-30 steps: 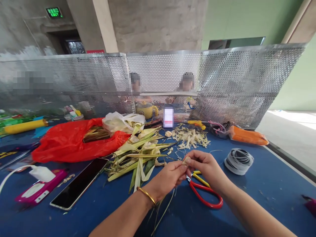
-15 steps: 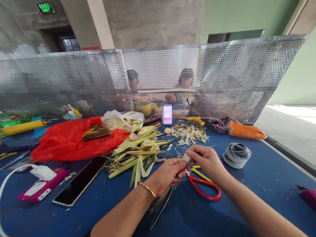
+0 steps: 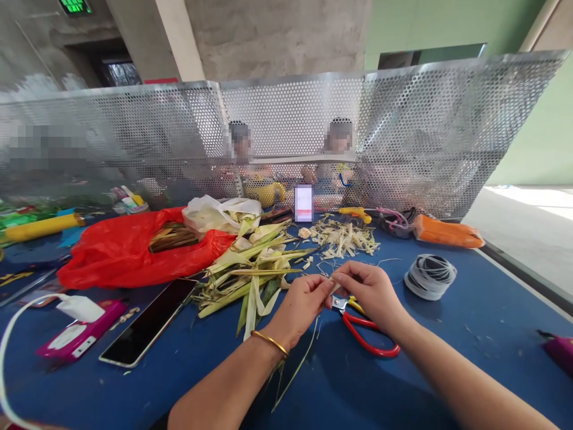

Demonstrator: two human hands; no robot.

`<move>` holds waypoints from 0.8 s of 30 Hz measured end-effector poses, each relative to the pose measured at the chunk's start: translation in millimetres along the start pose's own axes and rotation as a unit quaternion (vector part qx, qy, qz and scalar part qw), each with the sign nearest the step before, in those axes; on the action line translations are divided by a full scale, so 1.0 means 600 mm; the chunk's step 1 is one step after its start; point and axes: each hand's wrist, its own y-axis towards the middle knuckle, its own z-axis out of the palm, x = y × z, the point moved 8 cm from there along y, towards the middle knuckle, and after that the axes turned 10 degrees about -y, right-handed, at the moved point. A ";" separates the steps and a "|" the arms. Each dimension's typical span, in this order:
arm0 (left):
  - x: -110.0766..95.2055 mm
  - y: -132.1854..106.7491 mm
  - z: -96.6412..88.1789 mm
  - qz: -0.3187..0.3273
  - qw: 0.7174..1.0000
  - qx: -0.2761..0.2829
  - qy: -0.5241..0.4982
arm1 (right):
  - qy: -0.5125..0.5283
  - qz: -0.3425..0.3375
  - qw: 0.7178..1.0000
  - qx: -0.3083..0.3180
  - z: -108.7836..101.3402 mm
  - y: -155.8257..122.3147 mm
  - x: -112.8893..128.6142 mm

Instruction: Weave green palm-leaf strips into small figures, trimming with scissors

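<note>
Both my hands meet over the blue table (image 3: 447,334), pinching one pale strip of palm leaf (image 3: 332,287) between them. My left hand (image 3: 301,306), with a gold bangle at the wrist, is closed on the strip; thin leaf strands hang below it. My right hand (image 3: 367,291) is closed on the strip's other end. Red-handled scissors (image 3: 366,331) lie on the table right under my right hand. A heap of green and pale leaves (image 3: 250,269) lies just left of my hands.
A red plastic bag (image 3: 120,257), a white bag (image 3: 215,215), a dark phone (image 3: 150,321), a pink device (image 3: 76,337), leaf trimmings (image 3: 342,239) and a coil of white band (image 3: 430,276) lie around. A perforated metal screen (image 3: 425,137) bounds the table; two people sit behind it.
My hands have drawn closer together on the leaf strip and shifted slightly away from me. The view has tilted down a little.
</note>
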 end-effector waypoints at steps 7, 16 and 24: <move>-0.009 0.010 -0.029 0.011 0.998 -0.059 0.002 | -0.291 -0.067 0.944 0.142 -0.020 -0.026 -0.016; -0.009 0.012 -0.036 -0.009 0.995 -0.084 -0.046 | -0.537 -0.083 0.817 0.193 0.021 -0.071 -0.075; -0.028 0.011 -0.049 0.024 0.991 -0.116 -0.059 | -0.262 -0.005 0.957 0.126 -0.027 -0.044 -0.081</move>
